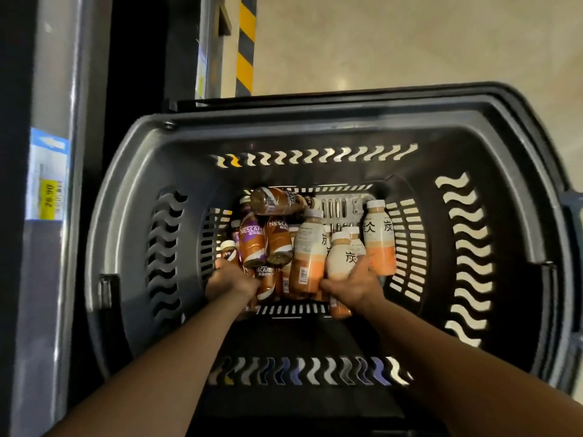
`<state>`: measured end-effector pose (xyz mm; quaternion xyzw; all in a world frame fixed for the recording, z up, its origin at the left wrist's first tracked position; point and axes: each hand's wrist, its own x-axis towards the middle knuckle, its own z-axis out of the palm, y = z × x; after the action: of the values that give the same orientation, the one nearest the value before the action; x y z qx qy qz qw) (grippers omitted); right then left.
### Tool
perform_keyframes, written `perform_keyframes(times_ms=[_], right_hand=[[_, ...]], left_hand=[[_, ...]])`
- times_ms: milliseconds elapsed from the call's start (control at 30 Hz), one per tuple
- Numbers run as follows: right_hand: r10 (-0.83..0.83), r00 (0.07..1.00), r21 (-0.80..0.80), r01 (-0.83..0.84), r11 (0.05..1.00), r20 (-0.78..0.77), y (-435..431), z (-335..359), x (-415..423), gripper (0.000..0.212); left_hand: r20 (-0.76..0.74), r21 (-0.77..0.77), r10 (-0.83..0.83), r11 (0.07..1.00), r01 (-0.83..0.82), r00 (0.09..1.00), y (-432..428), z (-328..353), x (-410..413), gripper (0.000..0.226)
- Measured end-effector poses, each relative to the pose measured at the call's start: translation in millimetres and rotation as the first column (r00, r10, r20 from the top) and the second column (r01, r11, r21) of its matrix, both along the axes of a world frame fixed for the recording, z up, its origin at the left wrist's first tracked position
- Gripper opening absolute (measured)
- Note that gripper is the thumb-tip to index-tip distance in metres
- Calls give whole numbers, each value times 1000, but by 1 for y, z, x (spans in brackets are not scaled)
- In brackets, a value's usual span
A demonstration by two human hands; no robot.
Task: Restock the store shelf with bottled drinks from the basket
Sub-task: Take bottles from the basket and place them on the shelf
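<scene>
Brown plastic coffee bottles [250,244] lie jumbled in the dark grey plastic basket [315,121]. The right hand [353,287] curls round a cream-and-orange white-capped bottle [342,257]. The left hand [232,279] reaches among the brown ones, its grip hidden.

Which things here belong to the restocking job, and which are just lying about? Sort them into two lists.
Job in hand:
basket
brown Nescafe bottles
pale white-capped bottles
right hand, gripping one pale bottle
left hand, down among the brown bottles
shelf edge with its price tag

Just around:
yellow-and-black striped post
floor
</scene>
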<state>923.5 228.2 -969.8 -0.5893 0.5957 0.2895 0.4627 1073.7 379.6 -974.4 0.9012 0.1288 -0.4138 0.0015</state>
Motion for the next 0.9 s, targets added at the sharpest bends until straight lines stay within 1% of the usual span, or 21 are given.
perform_keyframes(times_ms=[33,100,133,200,267,300,367,400,433,500,533,567,733,800,900], right_hand=[[-103,995,33,102,994,20,-3,10,-2,98],[-199,979,70,195,978,54,-8,30,-13,107],[-205,976,89,199,976,73,-12,45,-18,109],[-197,974,136,181,974,115,-20,98,-20,109],[-176,977,166,154,974,124,-33,159,-19,99],[-178,974,162,155,974,140,-39,187,-19,98],[-199,964,117,180,977,176,-47,250,-14,114],[-196,961,86,182,979,194,-50,283,-12,119],[-187,956,53,180,982,227,-53,317,-11,112],[-178,940,-10,189,982,292,-57,391,-7,84],[-179,930,-32,199,979,321,-58,427,-6,76],[-176,919,-50,206,977,354,-60,460,-4,72],[-213,829,-78,294,953,517,-62,614,3,69],[-219,791,-89,325,942,571,-61,667,2,72],[-219,712,-93,371,924,667,-60,734,-2,76]], left_hand=[[-11,-22,31,999,-31,999,-1,13,1,85],[-36,-69,35,997,-38,999,-6,45,-2,87],[-60,-98,16,995,-22,998,-11,63,-4,88],[-119,-210,-20,978,-5,993,-24,105,-9,91],[-181,-323,-65,946,3,981,-41,156,-13,94],[-200,-362,-96,932,18,975,-51,185,-15,95],[-208,-436,-147,899,43,967,-71,250,-18,93],[-193,-476,-157,878,47,969,-80,285,-19,92],[-179,-514,-148,857,35,973,-88,321,-20,88],[-150,-591,-84,807,-21,985,-97,393,-23,65],[-127,-619,-50,785,-40,991,-99,430,-24,53],[-111,-648,-19,759,-57,994,-100,467,-25,47],[-94,-778,42,620,-100,995,-98,633,-24,48],[-79,-814,71,571,-106,994,-93,690,-26,49],[-34,-861,160,497,-111,987,-80,767,-35,44]])
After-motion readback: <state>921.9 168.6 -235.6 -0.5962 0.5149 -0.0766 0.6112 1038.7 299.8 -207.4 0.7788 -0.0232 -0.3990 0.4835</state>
